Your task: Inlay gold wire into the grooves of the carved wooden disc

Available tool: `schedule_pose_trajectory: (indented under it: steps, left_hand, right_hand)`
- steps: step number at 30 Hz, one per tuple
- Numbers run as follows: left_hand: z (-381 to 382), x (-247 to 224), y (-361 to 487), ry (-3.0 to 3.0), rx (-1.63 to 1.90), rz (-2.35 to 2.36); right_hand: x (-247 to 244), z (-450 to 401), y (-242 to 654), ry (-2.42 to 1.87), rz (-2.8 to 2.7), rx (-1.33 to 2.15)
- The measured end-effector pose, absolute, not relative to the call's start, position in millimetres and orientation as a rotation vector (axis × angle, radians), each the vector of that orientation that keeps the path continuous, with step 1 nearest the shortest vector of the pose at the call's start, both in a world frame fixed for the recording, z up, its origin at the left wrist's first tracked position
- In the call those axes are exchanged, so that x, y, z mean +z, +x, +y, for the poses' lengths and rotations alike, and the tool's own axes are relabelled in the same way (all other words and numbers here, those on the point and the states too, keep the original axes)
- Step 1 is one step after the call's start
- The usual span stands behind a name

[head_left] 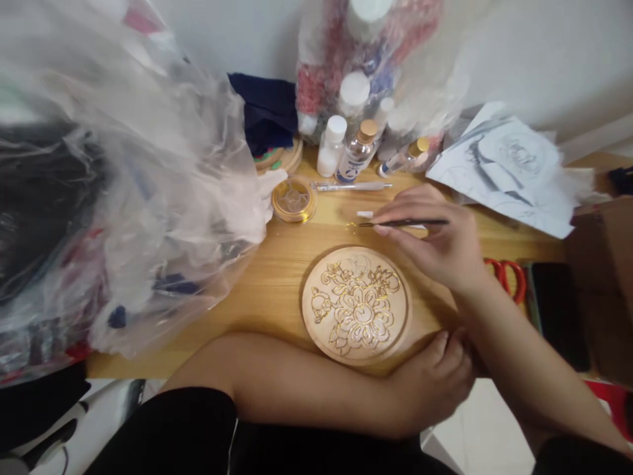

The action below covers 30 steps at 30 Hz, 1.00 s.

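My right hand (438, 241) pinches dark tweezers (420, 222), their tips pointing left just above the table. Tiny gold wire bits (351, 228) lie by the tips. A small white piece (364, 214) is just behind them. In front sits a round wooden board (309, 316) with a flower pattern outlined in gold wire; part of its upper design is bare of gold. My left forearm lies across the near table edge, and my left hand (438, 376) rests there, fingers loosely laid out beside my right forearm. No object shows in it.
Behind the board are a spool of gold wire (293, 200), a pen (353, 187) and several small bottles (353, 155). Plastic bags (198, 165) crowd the left. Drawn paper sheets (509, 161), orange-handled scissors (517, 280) and a dark phone (556, 313) lie right.
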<state>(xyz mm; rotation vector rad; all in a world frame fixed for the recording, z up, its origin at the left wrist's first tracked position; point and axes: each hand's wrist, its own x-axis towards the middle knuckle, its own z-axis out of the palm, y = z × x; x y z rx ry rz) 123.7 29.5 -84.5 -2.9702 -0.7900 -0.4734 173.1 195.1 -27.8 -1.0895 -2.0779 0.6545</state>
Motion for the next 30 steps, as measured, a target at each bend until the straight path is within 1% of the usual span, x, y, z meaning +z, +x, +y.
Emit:
schedule_pose_trajectory:
  steps: [4,7,11,16,22,26,30]
  left_hand:
    - [26,-86,127,-2.969,-0.406,-0.823]
    - [27,-85,127,-2.996,-0.336,-0.766]
    - [28,-85,127,-2.987,-0.342,-0.768]
    - [30,-84,126,-3.010,-0.183,-0.661]
    - [29,-85,127,-2.993,-0.350,-0.779]
    - [29,-85,127,-3.011,-0.249,-0.691]
    - [31,-83,125,-3.022,-0.220,-0.661]
  right_hand:
    - [-24,180,195,-0.980,-2.211,0.762]
    - [-30,177,205,-0.921,-2.248,0.853]
    - [-38,181,209,-0.920,-2.281,0.940]
    - [-42,185,210,-0.905,-2.304,0.984]
    - [-41,185,210,-0.902,-2.326,1.000]
    - [-42,186,209,-0.851,-2.335,0.969]
    - [-41,185,210,-0.846,-2.346,0.948]
